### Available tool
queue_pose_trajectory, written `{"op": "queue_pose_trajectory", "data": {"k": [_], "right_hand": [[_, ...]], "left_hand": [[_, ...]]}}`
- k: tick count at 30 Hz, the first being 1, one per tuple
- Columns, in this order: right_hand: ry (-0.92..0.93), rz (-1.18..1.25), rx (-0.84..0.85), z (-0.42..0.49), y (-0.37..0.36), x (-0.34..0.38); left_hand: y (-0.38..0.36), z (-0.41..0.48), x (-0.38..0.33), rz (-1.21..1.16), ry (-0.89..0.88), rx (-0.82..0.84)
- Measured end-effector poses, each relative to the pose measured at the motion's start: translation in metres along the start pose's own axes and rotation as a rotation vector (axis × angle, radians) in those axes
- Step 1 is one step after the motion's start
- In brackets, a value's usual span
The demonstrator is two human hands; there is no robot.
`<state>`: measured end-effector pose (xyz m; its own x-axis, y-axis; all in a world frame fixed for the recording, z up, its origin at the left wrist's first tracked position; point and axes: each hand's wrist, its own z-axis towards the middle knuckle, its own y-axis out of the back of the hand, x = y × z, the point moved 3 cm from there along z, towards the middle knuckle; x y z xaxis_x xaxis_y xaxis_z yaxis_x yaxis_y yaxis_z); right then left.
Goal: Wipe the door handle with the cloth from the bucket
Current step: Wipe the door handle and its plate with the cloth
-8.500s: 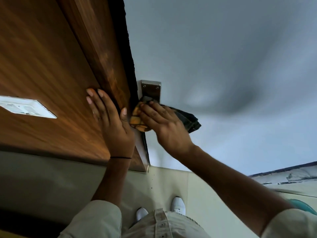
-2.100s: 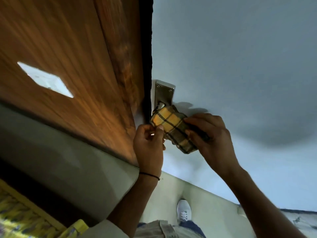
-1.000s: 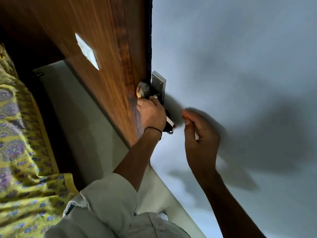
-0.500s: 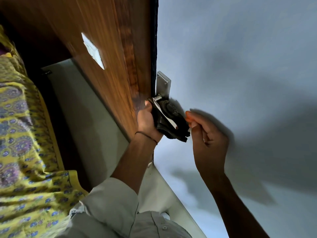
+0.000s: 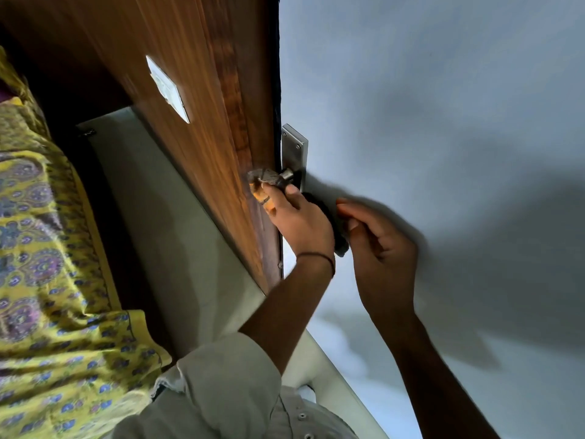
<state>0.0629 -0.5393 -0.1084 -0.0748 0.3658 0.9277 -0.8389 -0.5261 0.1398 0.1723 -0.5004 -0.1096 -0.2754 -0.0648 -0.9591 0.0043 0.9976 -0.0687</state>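
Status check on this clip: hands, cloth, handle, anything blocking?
Left hand clamps cloth over the door handle. Right hand open beside the trailing end, contact unclear. Nothing in the way.

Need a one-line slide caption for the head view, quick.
Left hand rubs the cloth on the door handle; right hand beside it.
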Motion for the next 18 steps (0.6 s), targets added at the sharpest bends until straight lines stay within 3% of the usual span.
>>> {"op": "queue_pose_trajectory", "data": {"k": [6,12,18], "right_hand": [[0.012,0.008,-0.028,0.004,-0.002,-0.002],[0.012,0.069,-0.058,0.003,-0.004,-0.006],[-0.029,0.081,-0.042,0.002,-0.006,-0.009]], "left_hand": [[0.002,-0.001,-0.003,0.248,-0.238,0.128],[-0.001,0.026,-0.017,0.378,-0.202,0.196],[0.001,0.055,-0.026,0.307,0.043,0.22]]}}
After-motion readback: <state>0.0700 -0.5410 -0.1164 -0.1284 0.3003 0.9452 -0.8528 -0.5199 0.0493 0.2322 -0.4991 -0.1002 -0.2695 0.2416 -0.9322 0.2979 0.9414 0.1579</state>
